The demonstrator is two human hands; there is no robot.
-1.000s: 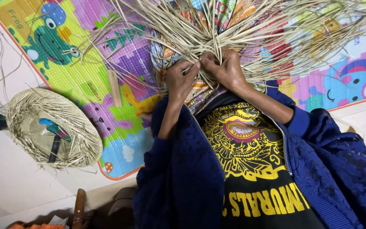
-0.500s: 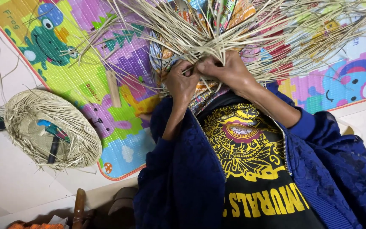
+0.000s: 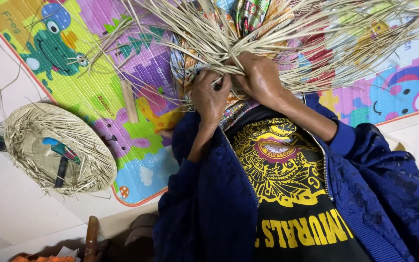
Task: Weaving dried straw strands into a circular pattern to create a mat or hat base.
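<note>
Left hand [image 3: 211, 97] and right hand [image 3: 260, 77], touching, fingers pinched shut on pale dry straw strips of a half-woven piece [image 3: 267, 34] fanning toward 12 o'clock over the bright cartoon foam play mat [image 3: 98, 87]. Round woven straw disc [image 3: 56, 150] lies at 9 o'clock, well apart.

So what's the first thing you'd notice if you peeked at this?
The big spray of pale straw strips fanning out at the top, with the left hand and the right hand gripping its middle. Under it lies a bright play mat with a green frog at upper left, and a round woven straw piece rests at the left on the pale floor.
</note>
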